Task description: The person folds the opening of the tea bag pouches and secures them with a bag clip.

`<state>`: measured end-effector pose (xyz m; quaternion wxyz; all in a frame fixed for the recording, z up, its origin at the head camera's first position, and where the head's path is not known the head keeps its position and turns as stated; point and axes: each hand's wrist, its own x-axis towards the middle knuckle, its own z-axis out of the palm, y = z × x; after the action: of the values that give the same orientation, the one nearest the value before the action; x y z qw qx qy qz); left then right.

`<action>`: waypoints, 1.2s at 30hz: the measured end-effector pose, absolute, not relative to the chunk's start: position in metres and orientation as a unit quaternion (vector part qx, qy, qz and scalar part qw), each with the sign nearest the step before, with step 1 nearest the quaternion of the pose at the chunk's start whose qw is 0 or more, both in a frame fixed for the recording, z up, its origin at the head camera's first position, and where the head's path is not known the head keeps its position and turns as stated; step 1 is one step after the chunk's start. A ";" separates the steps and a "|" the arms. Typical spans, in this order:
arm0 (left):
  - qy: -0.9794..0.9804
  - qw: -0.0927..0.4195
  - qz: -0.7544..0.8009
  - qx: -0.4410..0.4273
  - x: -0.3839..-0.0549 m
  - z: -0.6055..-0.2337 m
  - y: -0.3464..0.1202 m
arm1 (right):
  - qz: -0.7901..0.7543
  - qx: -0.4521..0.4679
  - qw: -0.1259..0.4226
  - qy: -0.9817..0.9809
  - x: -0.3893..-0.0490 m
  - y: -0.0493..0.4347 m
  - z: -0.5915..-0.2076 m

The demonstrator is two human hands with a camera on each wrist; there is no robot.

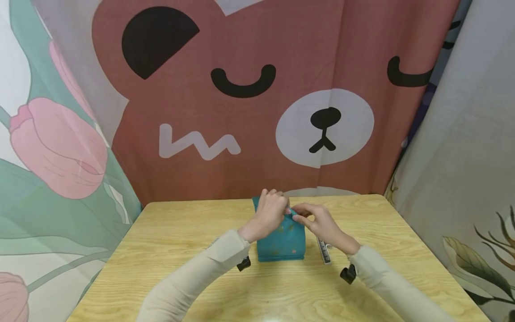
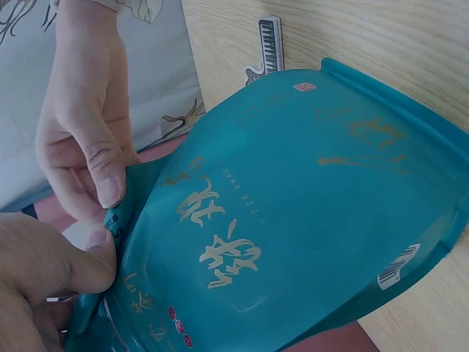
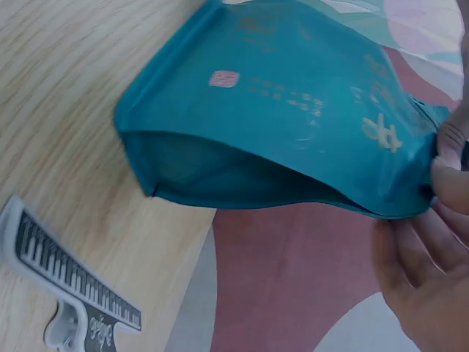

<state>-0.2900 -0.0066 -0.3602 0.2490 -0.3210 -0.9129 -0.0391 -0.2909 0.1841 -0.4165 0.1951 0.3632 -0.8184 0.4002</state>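
Observation:
A teal foil pouch (image 1: 281, 243) with gold lettering stands upright on the table, a flat base at its bottom. Its top edge is folded over. My left hand (image 1: 272, 210) grips the folded top, thumb pressed along the fold in the left wrist view. At the top's right end, my right hand (image 1: 322, 222) pinches the edge between thumb and fingers. The right wrist view shows the pouch's side gusset (image 3: 220, 172) bulging inward. Right of the pouch lies a clip (image 1: 323, 251) with a piano-key pattern, untouched by either hand.
The wooden table (image 1: 193, 232) reaches back to a hanging curtain (image 1: 241, 179) with a bear print. Flower-patterned cloth (image 1: 60, 147) hangs on the left, and a pale printed cloth (image 1: 462, 156) on the right.

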 end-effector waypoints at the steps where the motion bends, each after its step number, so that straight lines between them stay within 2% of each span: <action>1: -0.912 0.249 -0.040 -0.322 -0.290 -0.360 -0.007 | 0.399 0.365 0.180 -0.822 -0.291 0.184 -0.415; 3: -0.912 0.249 -0.043 -0.324 -0.289 -0.360 -0.007 | 0.395 0.370 0.157 -0.826 -0.292 0.185 -0.413; 7: -0.910 0.251 -0.051 -0.325 -0.289 -0.359 -0.008 | 0.392 0.379 0.147 -0.825 -0.295 0.186 -0.409; 19: -0.891 0.265 -0.108 -0.352 -0.294 -0.360 -0.015 | 0.394 0.388 0.177 -0.814 -0.299 0.182 -0.414; 25: -0.880 0.246 -0.162 -0.372 -0.297 -0.358 -0.024 | 0.400 0.396 0.186 -0.806 -0.300 0.183 -0.416; 36: -0.893 0.188 -0.204 -0.355 -0.296 -0.351 -0.040 | 0.430 0.357 0.127 -0.819 -0.296 0.180 -0.413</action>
<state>-0.2961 -0.0399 -0.3513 0.1882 -0.3554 -0.8926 -0.2037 -0.2960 0.1796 -0.4128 0.1272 0.3573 -0.8192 0.4302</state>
